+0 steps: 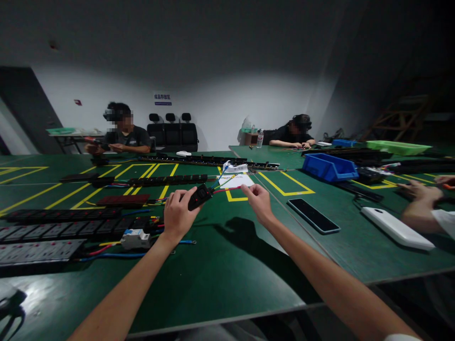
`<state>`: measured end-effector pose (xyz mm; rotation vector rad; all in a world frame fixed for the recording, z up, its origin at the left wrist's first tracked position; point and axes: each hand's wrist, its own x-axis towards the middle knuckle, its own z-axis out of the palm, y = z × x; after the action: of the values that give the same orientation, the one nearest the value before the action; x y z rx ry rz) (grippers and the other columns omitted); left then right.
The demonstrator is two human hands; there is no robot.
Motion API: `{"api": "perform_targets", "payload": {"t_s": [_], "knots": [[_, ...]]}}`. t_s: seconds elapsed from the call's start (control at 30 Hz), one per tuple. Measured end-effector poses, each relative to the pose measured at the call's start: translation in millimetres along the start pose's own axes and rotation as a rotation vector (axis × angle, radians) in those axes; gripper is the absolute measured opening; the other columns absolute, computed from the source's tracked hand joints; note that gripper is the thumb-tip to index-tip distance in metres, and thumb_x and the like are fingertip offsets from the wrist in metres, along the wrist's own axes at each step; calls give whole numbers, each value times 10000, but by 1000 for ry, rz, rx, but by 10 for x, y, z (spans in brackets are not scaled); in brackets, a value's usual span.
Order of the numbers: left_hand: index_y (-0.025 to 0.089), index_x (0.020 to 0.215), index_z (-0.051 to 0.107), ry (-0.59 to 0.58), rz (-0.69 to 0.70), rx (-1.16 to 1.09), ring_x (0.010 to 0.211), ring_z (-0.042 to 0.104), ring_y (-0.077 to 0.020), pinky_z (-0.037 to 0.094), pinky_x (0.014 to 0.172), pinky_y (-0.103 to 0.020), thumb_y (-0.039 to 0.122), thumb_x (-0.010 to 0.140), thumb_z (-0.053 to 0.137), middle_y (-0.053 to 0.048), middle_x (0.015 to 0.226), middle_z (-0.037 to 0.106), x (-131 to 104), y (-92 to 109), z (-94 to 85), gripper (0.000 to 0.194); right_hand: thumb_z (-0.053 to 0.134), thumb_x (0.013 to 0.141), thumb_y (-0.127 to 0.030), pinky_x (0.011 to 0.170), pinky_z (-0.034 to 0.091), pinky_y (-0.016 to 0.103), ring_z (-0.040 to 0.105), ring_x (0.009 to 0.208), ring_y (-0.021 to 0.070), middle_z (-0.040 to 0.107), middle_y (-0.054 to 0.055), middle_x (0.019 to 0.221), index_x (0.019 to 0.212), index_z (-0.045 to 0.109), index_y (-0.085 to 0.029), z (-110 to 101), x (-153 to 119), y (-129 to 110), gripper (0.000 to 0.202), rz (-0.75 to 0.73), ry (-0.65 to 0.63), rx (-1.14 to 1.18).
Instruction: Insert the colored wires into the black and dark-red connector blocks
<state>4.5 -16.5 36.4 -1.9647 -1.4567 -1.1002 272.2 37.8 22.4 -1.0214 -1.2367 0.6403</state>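
Black socket strip [200,197] clasped in left fingers [175,198]; right fingers [248,191] pinched together on red wire [227,190].

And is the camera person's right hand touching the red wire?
Touching: the head view shows the right hand pinching the red wire between thumb and finger.

Left hand [178,212] grips black socket block [199,196]; right hand [260,202] pinches red wire [229,189] running from it. From left hand: white breaker [135,239] at 8 o'clock, longer socket strips [67,228] at 9. From right hand: paper sheet [239,181] at 10 o'clock, co-worker [291,135] at 1, blue bin [329,169] at 2, phone [313,215] at 3.
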Motion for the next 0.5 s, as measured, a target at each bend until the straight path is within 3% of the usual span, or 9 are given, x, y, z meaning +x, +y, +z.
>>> {"api": "perform_targets", "payload": {"t_s": [0.1,0.2,0.5], "knots": [[245,1303,621,5,5,-16,988,590,-270,490,892,-408,358,852,721,-90,1051,622,-3,-6,14,475,783,678,-623,419,306,227,428,478,92,516,-57,638,884,592,-214,43,-33,-33,496,128,-130,148],[250,1301,625,-17,11,-29,973,590,-263,494,879,-405,362,848,728,-85,1045,622,-5,5,17,478,789,687,-587,423,350,209,502,512,91,591,-36,714,1011,653,-206,65,-65,-64,518,161,-260,199],[256,1327,607,-113,64,-110,975,585,-247,507,865,-383,393,863,715,-73,1070,617,-31,47,22,495,774,701,-588,420,349,191,531,559,88,634,6,807,841,627,-192,92,-86,25,445,223,-213,271]]}}
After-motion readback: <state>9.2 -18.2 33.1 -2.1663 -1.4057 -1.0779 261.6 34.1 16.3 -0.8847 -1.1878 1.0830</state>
